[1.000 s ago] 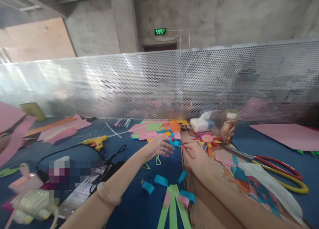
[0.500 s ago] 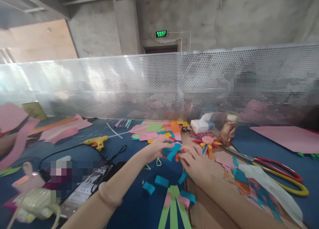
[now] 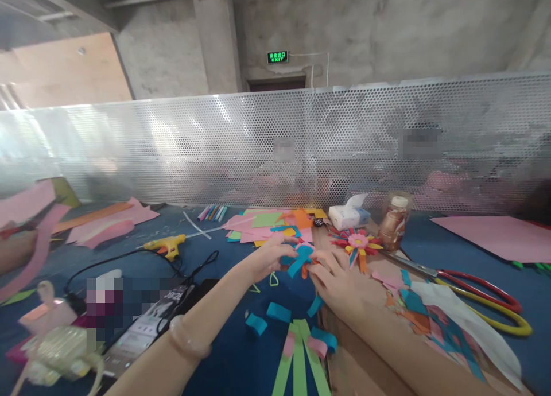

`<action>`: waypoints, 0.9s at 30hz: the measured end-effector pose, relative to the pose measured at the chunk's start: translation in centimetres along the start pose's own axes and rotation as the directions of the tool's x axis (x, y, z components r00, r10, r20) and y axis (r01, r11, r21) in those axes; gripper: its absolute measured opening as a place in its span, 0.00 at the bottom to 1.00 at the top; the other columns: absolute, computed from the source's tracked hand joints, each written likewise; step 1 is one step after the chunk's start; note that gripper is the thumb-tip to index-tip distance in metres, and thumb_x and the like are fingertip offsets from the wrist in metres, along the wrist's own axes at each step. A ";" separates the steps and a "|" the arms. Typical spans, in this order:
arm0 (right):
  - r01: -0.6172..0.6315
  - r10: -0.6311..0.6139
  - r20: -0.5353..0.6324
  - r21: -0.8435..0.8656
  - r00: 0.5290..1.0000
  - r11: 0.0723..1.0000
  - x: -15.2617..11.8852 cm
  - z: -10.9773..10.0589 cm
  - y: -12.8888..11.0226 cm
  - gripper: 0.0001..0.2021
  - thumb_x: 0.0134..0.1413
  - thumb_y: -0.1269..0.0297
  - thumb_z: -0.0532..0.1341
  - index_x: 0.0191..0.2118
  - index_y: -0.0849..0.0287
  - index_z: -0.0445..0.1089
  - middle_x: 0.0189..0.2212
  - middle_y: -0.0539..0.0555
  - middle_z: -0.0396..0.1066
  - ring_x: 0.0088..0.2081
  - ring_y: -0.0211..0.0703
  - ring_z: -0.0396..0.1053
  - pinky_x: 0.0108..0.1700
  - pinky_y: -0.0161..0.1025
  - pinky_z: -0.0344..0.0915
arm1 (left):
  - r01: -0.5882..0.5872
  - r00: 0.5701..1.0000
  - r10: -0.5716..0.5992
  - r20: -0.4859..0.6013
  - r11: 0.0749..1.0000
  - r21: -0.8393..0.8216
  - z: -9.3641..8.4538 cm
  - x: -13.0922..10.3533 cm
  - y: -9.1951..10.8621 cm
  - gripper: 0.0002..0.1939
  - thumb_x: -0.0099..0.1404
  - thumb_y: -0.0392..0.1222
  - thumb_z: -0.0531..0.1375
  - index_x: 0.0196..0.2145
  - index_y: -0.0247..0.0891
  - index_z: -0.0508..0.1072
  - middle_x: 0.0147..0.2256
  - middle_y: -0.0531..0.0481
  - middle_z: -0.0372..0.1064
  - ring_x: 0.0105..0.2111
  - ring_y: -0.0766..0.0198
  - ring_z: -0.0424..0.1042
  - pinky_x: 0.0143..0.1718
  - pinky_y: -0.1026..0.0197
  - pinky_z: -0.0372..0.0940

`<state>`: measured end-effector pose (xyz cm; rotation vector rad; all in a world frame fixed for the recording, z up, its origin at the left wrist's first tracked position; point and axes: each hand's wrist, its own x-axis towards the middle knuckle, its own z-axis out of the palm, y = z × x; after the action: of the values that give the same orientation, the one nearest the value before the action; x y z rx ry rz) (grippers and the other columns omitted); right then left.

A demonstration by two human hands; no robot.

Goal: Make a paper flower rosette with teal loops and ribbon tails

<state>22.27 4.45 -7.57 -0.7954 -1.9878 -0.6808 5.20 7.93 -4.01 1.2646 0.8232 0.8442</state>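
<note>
Near the middle of the head view, a small blue, pink and orange paper piece [image 3: 300, 260] is held between both hands above the table. My left hand [image 3: 272, 255] grips its left side with bent fingers. My right hand [image 3: 333, 274] has its fingers closed on the right side. Below the hands lie curled blue strips [image 3: 279, 312] and green paper strips [image 3: 300, 356] with pink curls. A red, yellow and pink paper flower [image 3: 358, 242] is just beyond my right hand.
Scissors [image 3: 482, 298] and paper scraps [image 3: 415, 313] lie to the right. A bottle [image 3: 394, 222] and tissue pack [image 3: 349, 215] stand behind. At left are a yellow glue gun [image 3: 169, 245], its cord and a phone [image 3: 144, 333]. Another person's hand [image 3: 17, 249] holds pink paper at far left.
The blue paper piece has turned slightly between my fingers, showing more pink on top. Both hands stay in nearly the same place. At far left, the other person's pink paper has shifted.
</note>
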 end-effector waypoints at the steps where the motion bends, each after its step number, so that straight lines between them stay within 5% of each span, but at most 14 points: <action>1: 0.001 -0.001 0.005 -0.001 1.000 1.000 -0.1 0.0 0.0 0.09 0.53 0.70 0.52 0.27 0.57 0.67 0.35 0.54 0.66 0.38 0.45 0.56 0.42 0.46 0.54 | -0.003 1.000 0.003 -0.001 1.000 0.000 0.0 0.0 0.0 0.20 0.48 0.34 0.59 0.41 0.40 0.63 0.33 0.50 0.65 0.32 0.64 0.65 0.28 0.64 0.60; 27: -0.004 0.004 0.030 0.017 1.000 1.000 -0.2 0.2 0.0 0.07 0.52 0.71 0.54 0.26 0.58 0.65 0.34 0.53 0.67 0.37 0.45 0.55 0.40 0.45 0.54 | -0.046 0.999 0.046 -0.012 0.999 0.017 0.6 -0.2 0.0 0.20 0.48 0.32 0.58 0.41 0.40 0.63 0.31 0.52 0.62 0.33 0.64 0.64 0.30 0.64 0.59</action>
<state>22.24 4.55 -7.89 -0.8034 -2.0157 -0.6518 5.61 7.48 -3.89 1.2986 0.8151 0.8836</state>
